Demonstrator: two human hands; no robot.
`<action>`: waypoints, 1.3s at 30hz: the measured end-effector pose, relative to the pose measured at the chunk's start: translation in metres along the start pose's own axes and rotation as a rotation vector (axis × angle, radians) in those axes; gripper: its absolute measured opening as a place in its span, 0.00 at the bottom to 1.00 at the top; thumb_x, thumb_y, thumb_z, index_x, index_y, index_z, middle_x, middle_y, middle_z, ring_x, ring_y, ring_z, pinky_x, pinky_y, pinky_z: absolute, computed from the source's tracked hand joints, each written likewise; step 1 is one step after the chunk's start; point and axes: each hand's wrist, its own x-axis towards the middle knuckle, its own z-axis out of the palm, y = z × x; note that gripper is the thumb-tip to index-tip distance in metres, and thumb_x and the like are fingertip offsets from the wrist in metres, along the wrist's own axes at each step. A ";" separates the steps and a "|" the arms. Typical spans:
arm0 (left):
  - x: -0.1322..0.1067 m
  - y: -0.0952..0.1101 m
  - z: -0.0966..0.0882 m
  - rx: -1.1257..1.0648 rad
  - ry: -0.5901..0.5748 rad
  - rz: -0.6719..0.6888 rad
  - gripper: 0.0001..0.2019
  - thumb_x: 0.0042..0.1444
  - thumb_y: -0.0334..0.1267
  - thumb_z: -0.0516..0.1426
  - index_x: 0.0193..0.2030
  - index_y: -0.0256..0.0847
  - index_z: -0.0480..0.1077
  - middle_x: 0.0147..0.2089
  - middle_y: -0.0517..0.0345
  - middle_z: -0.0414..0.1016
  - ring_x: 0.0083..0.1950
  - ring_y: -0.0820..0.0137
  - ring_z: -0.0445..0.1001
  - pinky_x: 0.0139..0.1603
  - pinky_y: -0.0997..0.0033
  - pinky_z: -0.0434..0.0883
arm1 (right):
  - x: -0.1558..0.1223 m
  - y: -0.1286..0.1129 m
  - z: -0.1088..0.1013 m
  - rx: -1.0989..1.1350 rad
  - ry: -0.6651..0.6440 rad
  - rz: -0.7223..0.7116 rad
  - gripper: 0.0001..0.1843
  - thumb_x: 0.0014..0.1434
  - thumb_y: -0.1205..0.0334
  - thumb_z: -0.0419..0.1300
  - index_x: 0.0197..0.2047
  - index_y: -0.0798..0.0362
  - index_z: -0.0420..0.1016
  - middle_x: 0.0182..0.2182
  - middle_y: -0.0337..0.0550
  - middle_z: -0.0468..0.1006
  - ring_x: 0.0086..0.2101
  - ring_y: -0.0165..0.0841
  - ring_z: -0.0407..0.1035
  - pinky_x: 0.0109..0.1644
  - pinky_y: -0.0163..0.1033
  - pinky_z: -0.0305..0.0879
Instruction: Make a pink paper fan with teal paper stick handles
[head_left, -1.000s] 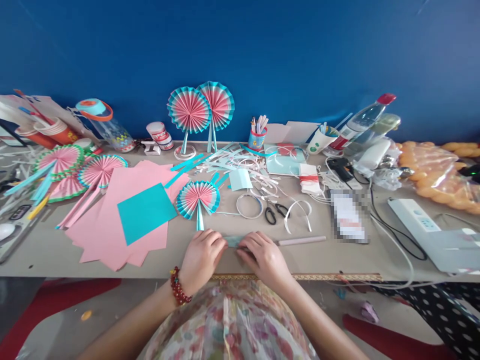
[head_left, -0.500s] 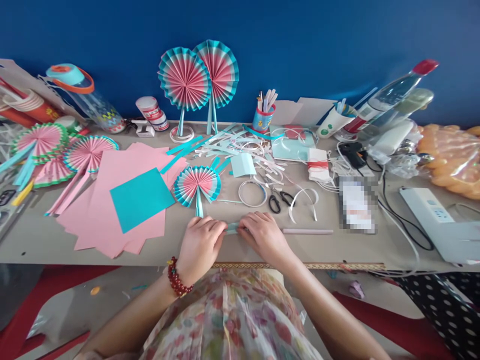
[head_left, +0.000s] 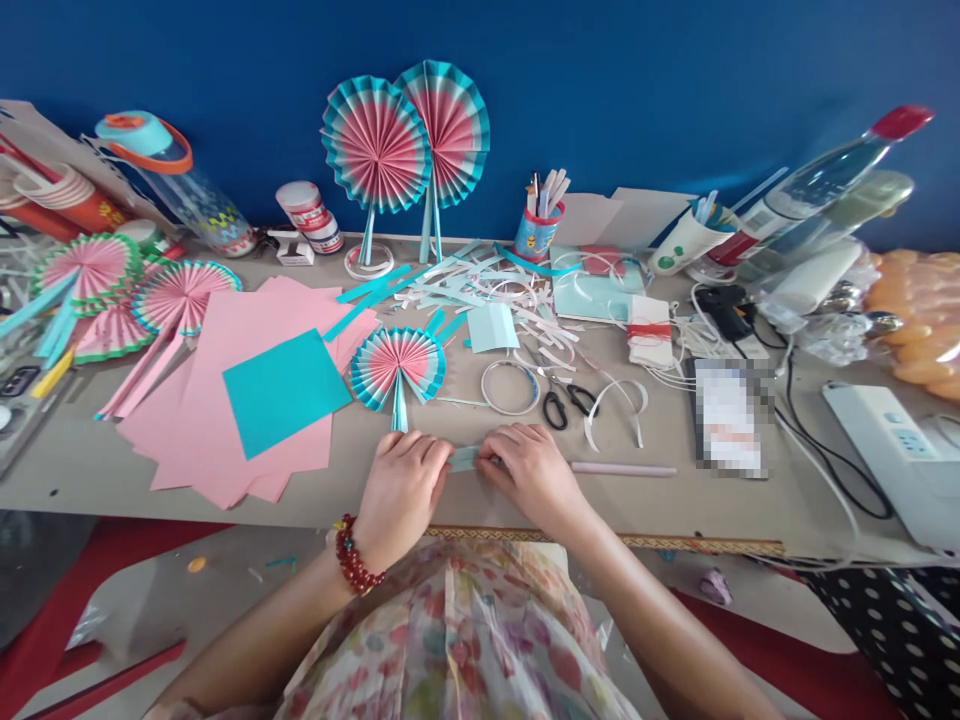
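- the pale teal paper strip (head_left: 464, 459) lies between your two hands, near the front edge of the table (head_left: 352, 495); only its short middle part shows, and your fingers cover both ends.
- your left hand (head_left: 401, 490) has its fingers close together, bent over the strip's left end, with the thumb drawn in toward them; they look clamped on the paper.
- your right hand (head_left: 532, 475) mirrors this at the other end, fingers curled and seemingly pinched on the strip; i cannot tell how hard either hand presses.
- the step looks like holding the narrow paper straight and firming it, so press evenly from both ends; a heavier side could skew the fold.
- line up the long edges before you bear down, since thin paper will likely crease wherever it is pinched.
- work against the flat tabletop, not in the air, for a sharper line.
- mind the small pleated fan (head_left: 397, 370): its handle ends right by your left knuckles, and a nudge could bend it.
- the pale pink stick (head_left: 622, 469) lies just beside your right hand; avoid knocking it.
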 end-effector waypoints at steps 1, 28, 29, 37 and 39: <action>0.000 0.000 0.000 -0.001 0.006 0.001 0.05 0.63 0.28 0.53 0.42 0.41 0.68 0.37 0.56 0.75 0.41 0.63 0.72 0.42 0.61 0.62 | 0.000 0.001 0.000 0.011 0.001 -0.001 0.06 0.63 0.66 0.61 0.33 0.52 0.72 0.33 0.40 0.77 0.37 0.34 0.69 0.43 0.39 0.53; -0.014 -0.004 -0.003 -0.017 0.049 -0.069 0.05 0.66 0.34 0.53 0.42 0.41 0.71 0.44 0.52 0.74 0.47 0.61 0.71 0.50 0.58 0.63 | 0.007 0.003 -0.003 0.013 -0.037 -0.006 0.06 0.63 0.64 0.63 0.32 0.52 0.73 0.32 0.39 0.78 0.36 0.33 0.71 0.41 0.38 0.54; -0.012 -0.004 -0.003 -0.013 0.043 -0.075 0.06 0.66 0.34 0.53 0.40 0.41 0.70 0.43 0.52 0.74 0.46 0.61 0.71 0.50 0.58 0.62 | 0.007 0.003 -0.003 0.011 -0.041 -0.004 0.06 0.63 0.64 0.63 0.33 0.52 0.73 0.32 0.39 0.78 0.36 0.33 0.71 0.41 0.38 0.54; -0.010 -0.003 -0.001 0.038 0.035 -0.057 0.05 0.64 0.33 0.54 0.37 0.40 0.70 0.45 0.51 0.72 0.47 0.60 0.69 0.50 0.55 0.62 | 0.007 0.004 -0.002 0.008 -0.035 0.001 0.07 0.63 0.64 0.63 0.32 0.52 0.73 0.31 0.39 0.77 0.36 0.34 0.70 0.41 0.38 0.54; -0.009 -0.003 -0.002 0.052 0.038 -0.048 0.05 0.64 0.33 0.54 0.37 0.40 0.70 0.45 0.51 0.73 0.47 0.60 0.70 0.50 0.55 0.63 | 0.007 0.005 -0.001 0.012 -0.034 -0.001 0.07 0.63 0.64 0.63 0.32 0.52 0.73 0.31 0.39 0.77 0.36 0.34 0.70 0.41 0.38 0.53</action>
